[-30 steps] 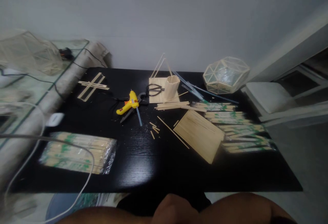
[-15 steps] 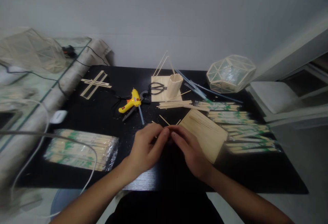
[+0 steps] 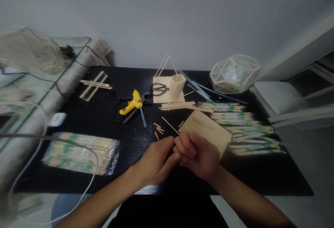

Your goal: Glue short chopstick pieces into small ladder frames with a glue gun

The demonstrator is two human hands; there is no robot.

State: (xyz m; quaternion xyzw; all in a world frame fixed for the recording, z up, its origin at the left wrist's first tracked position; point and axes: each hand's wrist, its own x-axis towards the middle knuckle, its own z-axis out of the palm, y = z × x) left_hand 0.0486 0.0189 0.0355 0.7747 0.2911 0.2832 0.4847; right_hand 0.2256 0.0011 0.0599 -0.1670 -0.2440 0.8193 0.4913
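My left hand [image 3: 158, 160] and my right hand [image 3: 197, 155] meet over the near middle of the black table, fingers curled and touching. Whatever they hold, if anything, is hidden between the fingers. Just beyond them lie short cut stick pieces [image 3: 158, 128] and one longer thin stick [image 3: 170, 125]. A flat panel of joined wooden sticks [image 3: 206, 128] rests beside and partly behind my right hand. Farther left, a yellow glue gun [image 3: 132, 102] lies across a pair of pliers [image 3: 130, 116], a bluish glue stick [image 3: 142, 117] poking from its back.
Wrapped chopsticks [image 3: 235, 118] spread on the right; a plastic-wrapped bundle [image 3: 80, 153] lies left. At the back stand a stick-built base with a cup [image 3: 177, 87], black-handled scissors [image 3: 159, 88] and a geometric frame [image 3: 235, 75]. Crossed sticks [image 3: 95, 86] lie back left. A white cable [image 3: 95, 172] loops at left.
Both hands have drawn slightly nearer to me. My right hand has turned, its fingers now curled inward toward the left. Short stick pieces formerly covered by the hands now show.
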